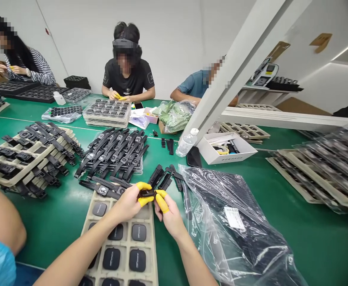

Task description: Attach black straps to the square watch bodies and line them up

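Note:
Yellow finger covers sit on the fingertips of both my hands. My left hand (132, 200) pinches a small black watch body (147, 193) from its left side, above the upper end of a beige tray (154, 254). At the watch's right end, the fingers of my right hand (165, 206) are pressed together; what they grip there is too small to make out. Square black watch pieces (111, 259) lie in the tray's compartments. Just beyond my hands are loose black straps (164, 180). Several watches with straps (114, 153) lie in rows to the upper left.
Stacked trays of watches (22, 159) stand at left, more trays (316, 174) at right. A plastic bag of black straps (236, 210) lies right of my hands. Beyond are a bottle (187, 143), a white box (225, 149) and a slanted post (221, 79). People sit opposite; an arm is at left.

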